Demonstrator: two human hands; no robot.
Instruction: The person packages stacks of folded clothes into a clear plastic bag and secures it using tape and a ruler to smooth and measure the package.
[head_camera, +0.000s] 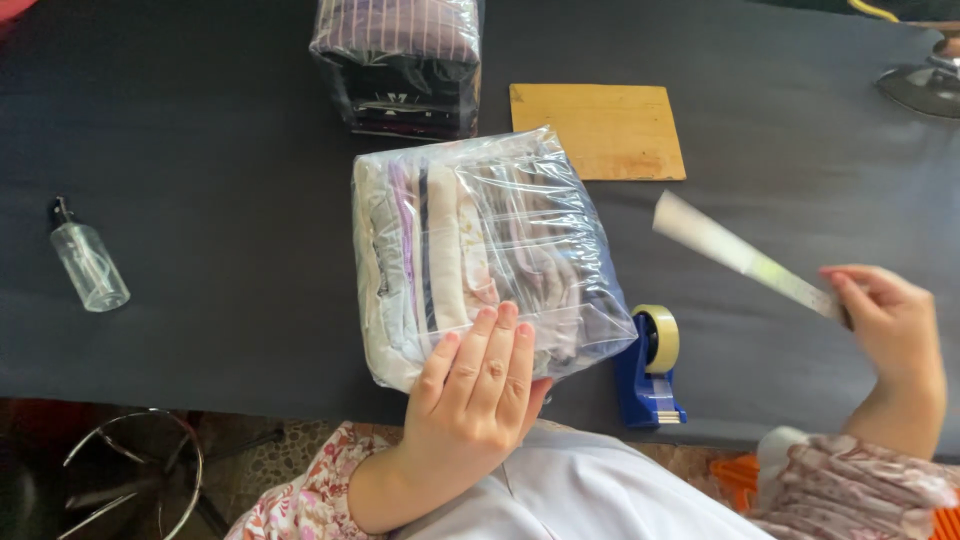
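- Left hand (478, 385): fingers (497, 340) flat and unclenched, pressing on the near edge of the clear bag of folded cloth (480, 255).
- Right hand (890, 325): fingers pinched on one end of a strip of tape (740, 255), held up in the air.
- Best kept: firm, even pressure on the bag; tape taut, sticky side untouched.
- Bag mid-desk (200, 150), under the left fingers, well apart from the right.
- Beside the bag: blue tape dispenser (650, 370); beyond it, wooden board (598, 130).
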